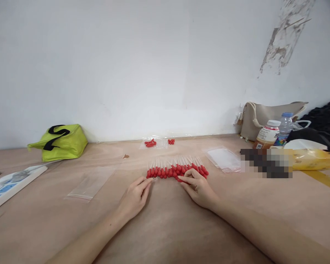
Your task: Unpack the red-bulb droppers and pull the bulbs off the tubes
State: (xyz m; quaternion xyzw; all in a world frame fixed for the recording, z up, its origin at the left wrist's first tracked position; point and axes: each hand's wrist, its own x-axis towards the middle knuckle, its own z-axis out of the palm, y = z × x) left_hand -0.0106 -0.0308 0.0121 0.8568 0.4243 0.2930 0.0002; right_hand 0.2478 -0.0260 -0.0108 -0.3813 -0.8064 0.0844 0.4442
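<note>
The left hand (136,194) has thumb and forefinger pinched together on a thin clear tube (154,179); the right hand (197,189) has its fingertips closed on a red bulb (179,179). Just beyond the hands lies a row of red-bulbed droppers (165,172), clear stems toward the wall. Farther back, more red bulbs (150,143) lie on clear plastic. The juice bottle (267,135) at right bears a label with dark characters and a barcode-like square, too small to read; print on the yellow package (313,158) is likewise illegible. The brown tabletop (165,227) also carries a clear zip bag (92,183), a white packet (224,158), a power strip (19,183) and a lime-green bag (68,141) with black handles. Behind stands a white wall (143,66), its coating peeled at upper right.
</note>
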